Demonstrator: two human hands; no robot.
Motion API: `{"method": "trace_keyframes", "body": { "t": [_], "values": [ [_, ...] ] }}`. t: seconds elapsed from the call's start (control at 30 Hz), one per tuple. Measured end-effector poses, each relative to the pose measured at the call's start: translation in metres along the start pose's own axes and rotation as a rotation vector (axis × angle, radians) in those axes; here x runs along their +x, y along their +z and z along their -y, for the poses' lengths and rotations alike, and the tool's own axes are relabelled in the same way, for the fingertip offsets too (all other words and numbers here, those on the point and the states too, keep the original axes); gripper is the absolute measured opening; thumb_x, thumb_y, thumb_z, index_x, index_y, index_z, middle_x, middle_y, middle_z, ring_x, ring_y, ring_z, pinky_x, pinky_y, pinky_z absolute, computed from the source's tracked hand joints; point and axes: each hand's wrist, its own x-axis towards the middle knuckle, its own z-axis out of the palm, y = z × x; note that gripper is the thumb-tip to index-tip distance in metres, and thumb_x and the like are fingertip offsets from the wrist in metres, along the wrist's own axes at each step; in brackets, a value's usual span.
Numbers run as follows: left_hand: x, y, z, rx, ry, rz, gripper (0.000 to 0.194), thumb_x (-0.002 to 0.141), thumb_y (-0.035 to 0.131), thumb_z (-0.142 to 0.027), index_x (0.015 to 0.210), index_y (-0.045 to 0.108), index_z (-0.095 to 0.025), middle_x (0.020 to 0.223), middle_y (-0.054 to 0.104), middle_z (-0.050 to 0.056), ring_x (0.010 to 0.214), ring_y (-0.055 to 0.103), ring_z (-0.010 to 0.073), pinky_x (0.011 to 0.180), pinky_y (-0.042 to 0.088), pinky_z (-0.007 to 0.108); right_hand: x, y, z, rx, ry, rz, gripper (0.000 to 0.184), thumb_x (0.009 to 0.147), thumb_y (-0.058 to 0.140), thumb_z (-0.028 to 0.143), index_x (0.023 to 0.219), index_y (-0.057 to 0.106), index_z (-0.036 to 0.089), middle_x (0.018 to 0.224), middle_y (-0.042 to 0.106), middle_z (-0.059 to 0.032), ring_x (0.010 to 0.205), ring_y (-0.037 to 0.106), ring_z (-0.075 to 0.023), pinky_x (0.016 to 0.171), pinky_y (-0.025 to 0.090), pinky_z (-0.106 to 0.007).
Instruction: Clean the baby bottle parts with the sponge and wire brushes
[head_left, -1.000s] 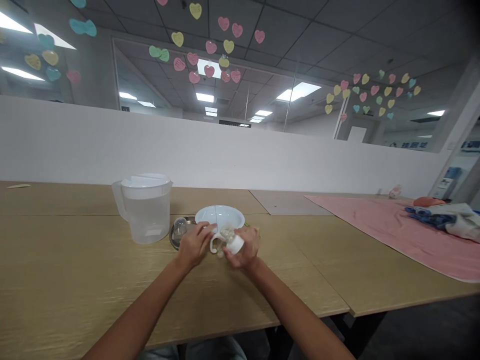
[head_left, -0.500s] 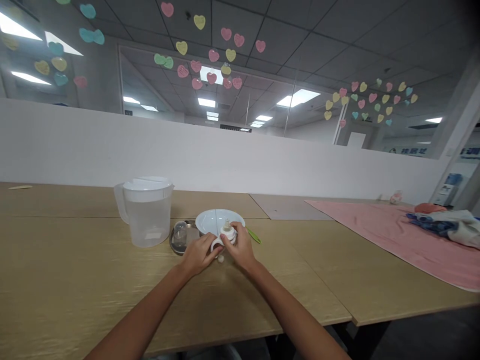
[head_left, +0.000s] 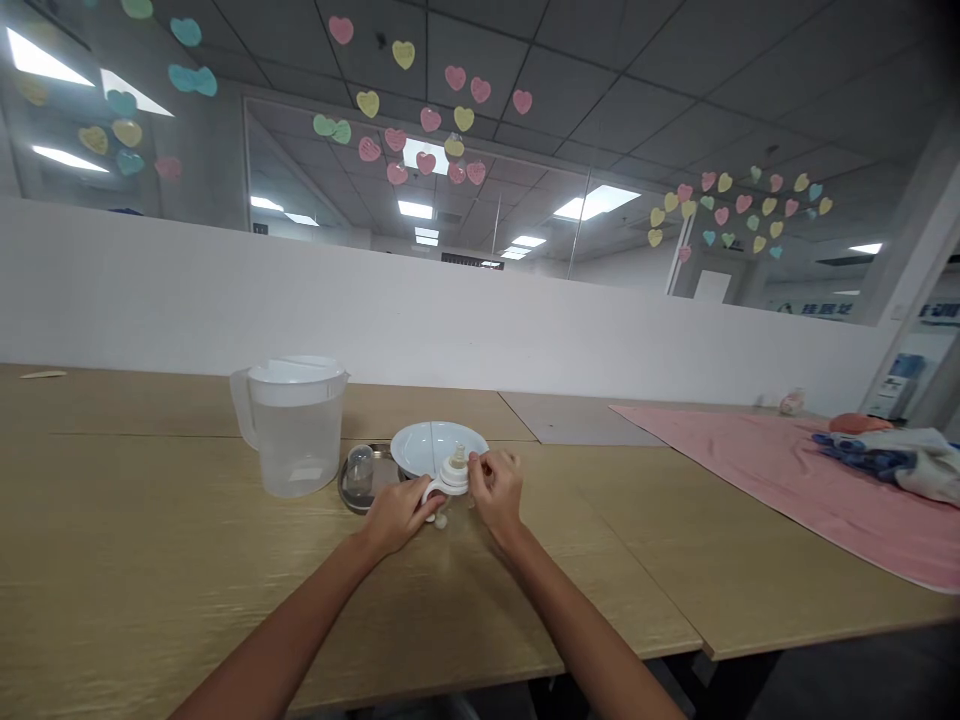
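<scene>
A small white baby bottle (head_left: 452, 477) with a teat on top and a looped handle stands upright on the wooden table (head_left: 187, 570), in front of a white bowl (head_left: 429, 445). My left hand (head_left: 395, 514) is wrapped round the bottle's handle on its left side. My right hand (head_left: 496, 488) is just right of the bottle, fingers curled and pinched near the teat collar; what they hold is too small to make out. A clear dome cap (head_left: 361, 467) sits on a round metal dish (head_left: 349, 490) left of the bowl.
A translucent lidded jug (head_left: 289, 425) of water stands left of the dish. A pink cloth (head_left: 810, 480) covers the table's right part, with bundled clothes (head_left: 896, 450) on it. A white partition (head_left: 375, 310) runs behind the table. The table's front edge is near my forearms.
The bottle went from tilted in my right hand to standing upright on the table. My right hand has come off its top to the right side; my left stays at the handle.
</scene>
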Motion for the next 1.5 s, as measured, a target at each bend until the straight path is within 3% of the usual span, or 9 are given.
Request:
{"method": "trace_keyframes", "body": {
  "t": [0.17, 0.3, 0.4, 0.53, 0.7, 0.9, 1.07, 1.23, 1.5],
  "values": [
    [-0.001, 0.002, -0.002, 0.035, 0.041, -0.025, 0.034, 0.091, 0.027, -0.040, 0.084, 0.051, -0.017, 0.072, 0.065, 0.005, 0.064, 0.059, 0.0185, 0.055, 0.035, 0.026, -0.007, 0.002, 0.010, -0.099, -0.342, -0.004, 0.018, 0.080, 0.048, 0.018, 0.063, 0.054, 0.018, 0.049, 0.050, 0.0020, 0.051, 0.044, -0.0124, 0.066, 0.031, -0.032],
    [-0.001, 0.004, -0.005, 0.010, 0.073, -0.031, 0.030, 0.091, 0.027, -0.034, 0.090, 0.050, -0.016, 0.077, 0.066, 0.007, 0.066, 0.060, 0.0186, 0.057, 0.038, 0.026, -0.011, 0.006, 0.016, -0.085, -0.407, 0.080, 0.012, 0.077, 0.049, 0.018, 0.080, 0.061, 0.019, 0.060, 0.059, -0.0017, 0.059, 0.051, -0.0151, 0.070, 0.033, -0.035],
    [-0.001, 0.002, -0.008, -0.013, 0.040, -0.018, 0.031, 0.091, 0.027, -0.036, 0.088, 0.051, -0.017, 0.074, 0.065, 0.005, 0.064, 0.060, 0.0179, 0.055, 0.038, 0.025, -0.010, 0.002, 0.011, 0.060, -0.318, 0.089, 0.021, 0.076, 0.047, 0.019, 0.092, 0.060, 0.018, 0.057, 0.055, -0.0001, 0.056, 0.049, -0.0146, 0.070, 0.037, -0.035],
    [-0.001, -0.003, -0.010, -0.034, 0.029, 0.002, 0.032, 0.091, 0.029, -0.039, 0.083, 0.051, -0.018, 0.074, 0.065, 0.005, 0.065, 0.059, 0.0179, 0.057, 0.037, 0.025, -0.003, -0.003, -0.001, 0.309, 0.063, 0.000, 0.039, 0.068, 0.044, 0.015, 0.107, 0.051, 0.017, 0.072, 0.057, -0.0020, 0.065, 0.053, -0.0160, 0.068, 0.043, -0.032],
    [-0.001, -0.006, -0.008, -0.022, 0.007, 0.014, 0.032, 0.091, 0.029, -0.039, 0.082, 0.051, -0.018, 0.073, 0.064, 0.004, 0.066, 0.059, 0.0187, 0.057, 0.036, 0.026, -0.002, 0.005, -0.009, 0.592, 0.316, 0.300, 0.055, 0.063, 0.040, 0.014, 0.117, 0.042, 0.019, 0.090, 0.063, -0.0037, 0.081, 0.057, -0.0179, 0.070, 0.045, -0.030],
    [0.000, -0.004, -0.005, 0.013, 0.000, 0.034, 0.033, 0.091, 0.028, -0.041, 0.083, 0.051, -0.018, 0.072, 0.065, 0.004, 0.064, 0.060, 0.0185, 0.055, 0.034, 0.025, -0.004, 0.009, -0.012, 0.518, 0.292, 0.316, 0.059, 0.058, 0.045, 0.015, 0.117, 0.046, 0.019, 0.089, 0.057, -0.0029, 0.083, 0.054, -0.0185, 0.075, 0.044, -0.032],
    [-0.001, -0.003, -0.005, 0.031, -0.015, 0.026, 0.033, 0.091, 0.028, -0.041, 0.085, 0.052, -0.018, 0.069, 0.065, 0.004, 0.062, 0.060, 0.0185, 0.053, 0.032, 0.025, 0.000, 0.007, -0.012, 0.423, 0.231, 0.394, 0.031, 0.060, 0.051, 0.018, 0.089, 0.061, 0.019, 0.089, 0.056, -0.0045, 0.084, 0.052, -0.0206, 0.078, 0.041, -0.036],
    [-0.002, -0.005, -0.006, 0.025, -0.032, 0.007, 0.031, 0.089, 0.031, -0.039, 0.082, 0.052, -0.019, 0.063, 0.063, 0.002, 0.056, 0.058, 0.0165, 0.051, 0.032, 0.024, 0.000, 0.007, -0.008, 0.330, 0.284, 0.389, 0.024, 0.059, 0.058, 0.024, 0.083, 0.056, 0.018, 0.083, 0.056, -0.0022, 0.078, 0.052, -0.0190, 0.071, 0.042, -0.033],
    [-0.002, -0.004, -0.011, -0.048, -0.059, -0.018, 0.035, 0.075, 0.052, -0.053, 0.077, 0.053, -0.018, 0.065, 0.060, 0.000, 0.058, 0.056, 0.0166, 0.054, 0.039, 0.026, -0.004, 0.008, 0.001, 0.348, 0.370, 0.360, 0.032, 0.061, 0.065, 0.035, 0.082, 0.047, 0.020, 0.078, 0.054, 0.0006, 0.071, 0.052, -0.0161, 0.063, 0.041, -0.028]
  ]
}}
